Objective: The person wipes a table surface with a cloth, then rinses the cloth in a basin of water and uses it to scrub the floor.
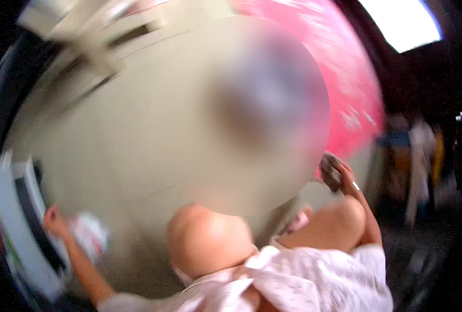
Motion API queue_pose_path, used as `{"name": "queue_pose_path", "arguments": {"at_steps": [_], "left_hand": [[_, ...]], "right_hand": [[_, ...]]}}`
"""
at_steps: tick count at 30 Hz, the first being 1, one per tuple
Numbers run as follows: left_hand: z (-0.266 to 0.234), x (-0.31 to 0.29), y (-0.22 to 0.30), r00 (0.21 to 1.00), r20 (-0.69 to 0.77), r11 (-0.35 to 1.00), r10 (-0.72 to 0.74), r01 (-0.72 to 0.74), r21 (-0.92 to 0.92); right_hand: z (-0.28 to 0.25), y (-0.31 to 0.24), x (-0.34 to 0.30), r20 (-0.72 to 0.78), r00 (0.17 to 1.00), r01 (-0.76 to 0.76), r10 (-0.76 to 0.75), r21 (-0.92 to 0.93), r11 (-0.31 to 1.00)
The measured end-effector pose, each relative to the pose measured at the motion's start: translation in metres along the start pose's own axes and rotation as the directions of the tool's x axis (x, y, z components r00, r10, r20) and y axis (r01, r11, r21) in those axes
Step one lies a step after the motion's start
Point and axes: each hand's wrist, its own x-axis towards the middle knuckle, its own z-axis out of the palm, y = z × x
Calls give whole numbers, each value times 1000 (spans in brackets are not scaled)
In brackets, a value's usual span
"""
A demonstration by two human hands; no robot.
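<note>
My left hand (56, 222) is out to the left, beside a white box-like unit (10, 208) with a dark gap in its side. Its fingers look curled, and motion blur hides whatever they hold. Right by that hand is a crumpled white plastic bag (90, 234) with reddish marks. On the right, past my bent knee, my right hand (347, 176) is closed around a dark, rounded object (331, 171) whose kind I cannot make out. That hand is close to the edge of a pink patterned cloth (353, 104).
A large blurred disc covers the middle of the view. Pale floor (111, 125) lies ahead of my knees (210, 231). Light wooden furniture (85, 36) stands at the far left. Cluttered items (413, 156) are in shadow at the right, below a bright window (402, 23).
</note>
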Motion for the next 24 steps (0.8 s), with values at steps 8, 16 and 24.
{"name": "queue_pose_path", "arguments": {"at_steps": [8,16,24], "left_hand": [[38,49,412,749,204,648,630,-363,-669],[-69,-170,672,-238,214,132,948,-319,-939],[-30,-323,760,-475,340,79,812,-487,-870]], "right_hand": [[-85,110,-17,-324,946,65,-23,119,991],[-221,292,-31,-884,468,316,5,173,933],[-318,257,39,-908,392,258,-149,-47,965]]}}
